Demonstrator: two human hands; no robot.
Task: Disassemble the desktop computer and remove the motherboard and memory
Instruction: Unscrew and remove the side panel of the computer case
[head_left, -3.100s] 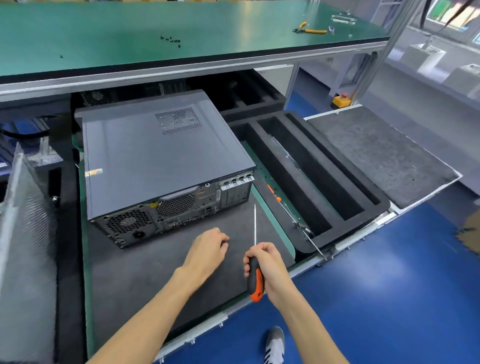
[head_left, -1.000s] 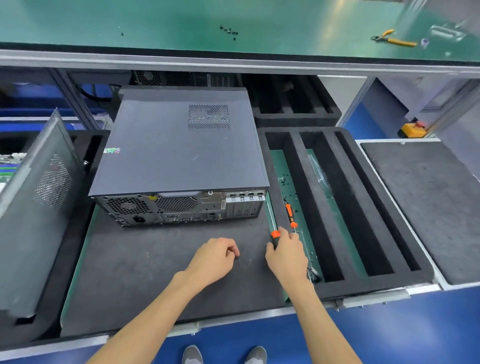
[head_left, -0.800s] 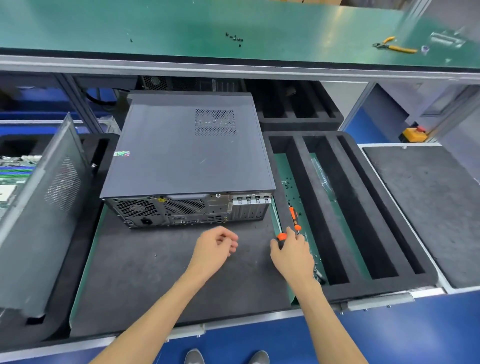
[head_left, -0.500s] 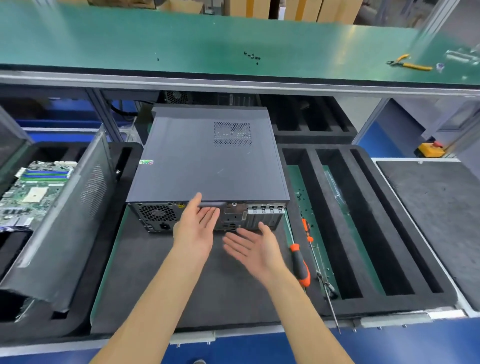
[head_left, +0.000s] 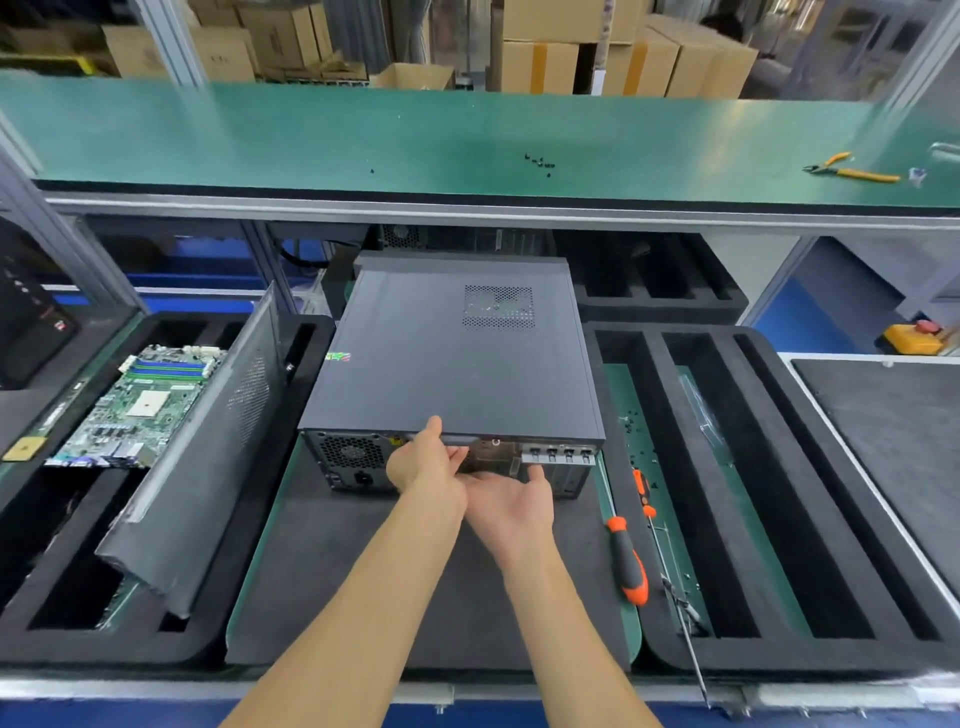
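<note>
Both of my hands are at the rear face of the desktop computer case (head_left: 457, 358). Left hand (head_left: 423, 465) grips the top cover's back edge, thumb on top and fingers curled beneath. Right hand (head_left: 511, 501) lies palm up just under it, fingers loosely spread and reaching up to the metal slot brackets, holding nothing. The matte grey steel box sits flat on a dark foam mat (head_left: 363, 582) with bare mat between it and me. To its left a perforated side panel (head_left: 208, 457) leans, with a green motherboard (head_left: 140, 405) beyond it. To the right, an orange-handled screwdriver (head_left: 629, 564) lies beside a slotted foam tray (head_left: 769, 499).
</note>
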